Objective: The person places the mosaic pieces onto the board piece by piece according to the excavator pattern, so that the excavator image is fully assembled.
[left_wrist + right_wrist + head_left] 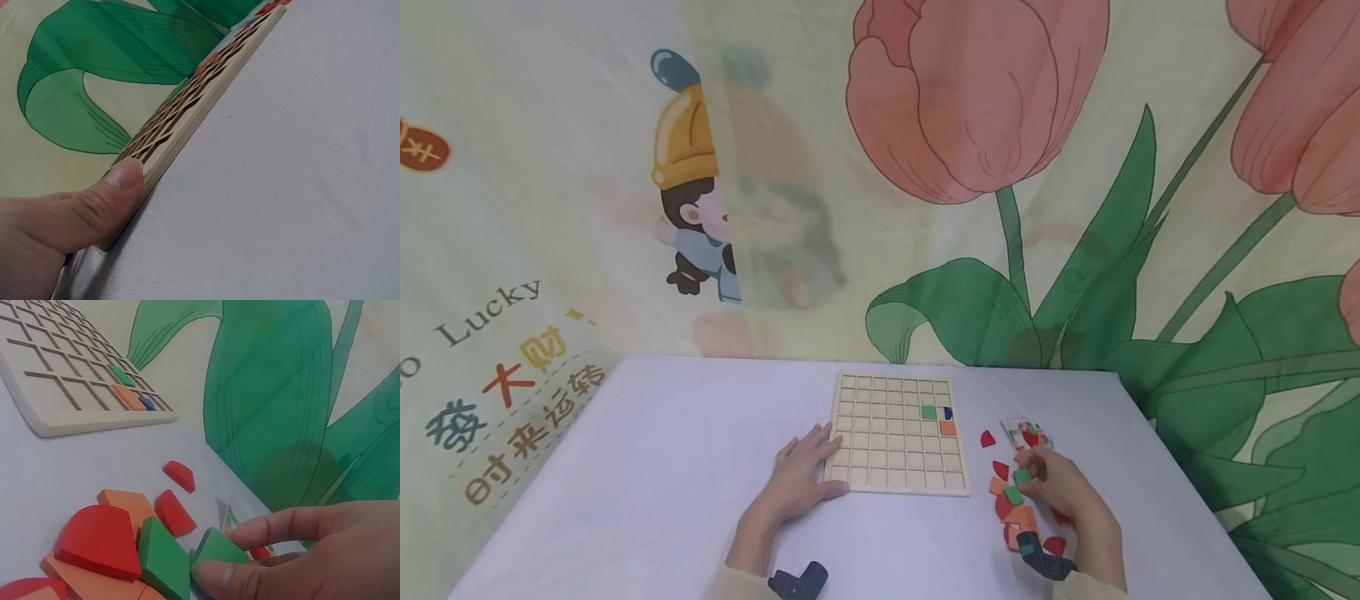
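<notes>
A wooden grid board (pixel 898 479) lies flat on the table. At its lower left corner rests my left hand (pixel 801 475), fingers spread along the left edge; the left wrist view shows the thumb (pixel 122 178) on the board's rim. My right hand (pixel 1063 483) pinches a green square block (pixel 219 547) between thumb and fingers, low over the loose pieces. Beside it lies another green block (pixel 162 559), near a red quarter-round block (pixel 100 540) and orange blocks (pixel 128 503). In the grid's right part sit a green square (pixel 928 412), an orange square (pixel 948 427) and a blue piece (pixel 948 413).
A patterned card (pixel 1015 425) lies at the back of the loose pieces, partly covered by red and orange ones. Apart from the pile is a red piece (pixel 987 438). White cloth covers the table (pixel 662 467), and a printed curtain (pixel 790 167) hangs behind.
</notes>
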The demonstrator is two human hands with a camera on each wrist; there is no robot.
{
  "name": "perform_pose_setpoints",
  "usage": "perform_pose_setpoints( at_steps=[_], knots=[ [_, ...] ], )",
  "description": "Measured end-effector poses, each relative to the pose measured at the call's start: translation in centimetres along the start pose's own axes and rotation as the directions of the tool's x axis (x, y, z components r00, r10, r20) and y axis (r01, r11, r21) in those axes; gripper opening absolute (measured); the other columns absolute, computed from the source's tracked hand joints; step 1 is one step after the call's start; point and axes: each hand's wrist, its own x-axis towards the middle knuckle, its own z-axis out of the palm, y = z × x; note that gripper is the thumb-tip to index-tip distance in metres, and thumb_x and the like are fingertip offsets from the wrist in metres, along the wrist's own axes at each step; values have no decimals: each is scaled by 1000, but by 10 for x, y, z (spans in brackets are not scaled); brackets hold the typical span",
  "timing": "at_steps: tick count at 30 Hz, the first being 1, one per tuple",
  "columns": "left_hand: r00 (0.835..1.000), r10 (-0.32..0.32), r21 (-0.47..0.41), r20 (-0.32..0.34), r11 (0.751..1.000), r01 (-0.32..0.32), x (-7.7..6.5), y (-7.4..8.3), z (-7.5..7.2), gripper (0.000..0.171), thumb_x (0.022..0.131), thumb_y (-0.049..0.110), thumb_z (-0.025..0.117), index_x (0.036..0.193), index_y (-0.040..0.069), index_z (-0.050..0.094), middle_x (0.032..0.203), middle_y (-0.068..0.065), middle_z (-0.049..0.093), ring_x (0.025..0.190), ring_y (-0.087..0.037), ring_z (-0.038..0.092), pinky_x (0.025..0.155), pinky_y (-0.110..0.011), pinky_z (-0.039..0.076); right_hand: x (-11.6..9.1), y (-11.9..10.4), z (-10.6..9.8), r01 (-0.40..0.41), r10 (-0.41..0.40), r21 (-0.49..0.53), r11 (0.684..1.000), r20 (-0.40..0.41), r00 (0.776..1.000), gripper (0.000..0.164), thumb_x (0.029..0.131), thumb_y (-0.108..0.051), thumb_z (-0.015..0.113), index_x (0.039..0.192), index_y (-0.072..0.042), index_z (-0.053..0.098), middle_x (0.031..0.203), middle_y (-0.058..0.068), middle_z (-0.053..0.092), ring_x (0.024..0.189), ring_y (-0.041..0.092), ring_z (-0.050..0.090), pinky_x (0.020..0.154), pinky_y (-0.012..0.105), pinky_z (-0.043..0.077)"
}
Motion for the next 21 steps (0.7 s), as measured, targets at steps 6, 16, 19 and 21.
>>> perform_pose_setpoints(
  at_steps=[6, 16, 19, 21],
  knots=[
    [1000, 21, 13, -16, 1000, -21, 0, 1, -3, 74, 75, 41, 75, 136, 7, 50, 153, -12, 34, 145, -31, 24, 118, -55, 11, -3, 0, -2, 26, -26, 41, 999, -23, 999, 31, 82, -13, 74, 108, -6, 59, 94, 9, 56, 90, 22, 51, 70, 31, 56],
    [1000, -1, 27, -16, 1000, 1, 0, -2, -3, 75, 76, 42, 74, 137, 8, 50, 153, -11, 34, 145, -30, 23, 119, -53, 11, -2, -4, -2, 67, -63, 55, 996, -82, 995, 32, 84, -18, 72, 111, -7, 59, 99, 11, 58, 95, 24, 52, 67, 29, 57],
    [1000, -1, 25, -5, 1000, 1, 1, -3, 0, 75, 76, 43, 74, 138, 9, 49, 154, -10, 33, 146, -29, 22, 119, -53, 11, -1, -9, 0, 104, -98, 46, 993, -119, 988, 28, 85, -17, 71, 110, -8, 60, 101, 10, 61, 96, 24, 54, 72, 32, 58],
    [1000, 1, 22, 5, 1000, -1, 2, -2, 2, 75, 76, 43, 74, 138, 9, 49, 154, -9, 33, 146, -28, 22, 119, -53, 10, 0, -16, 1, 133, -126, 33, 991, -153, 980, 25, 86, -16, 70, 108, -10, 62, 100, 9, 63, 96, 23, 56, 76, 35, 58]
  ],
)
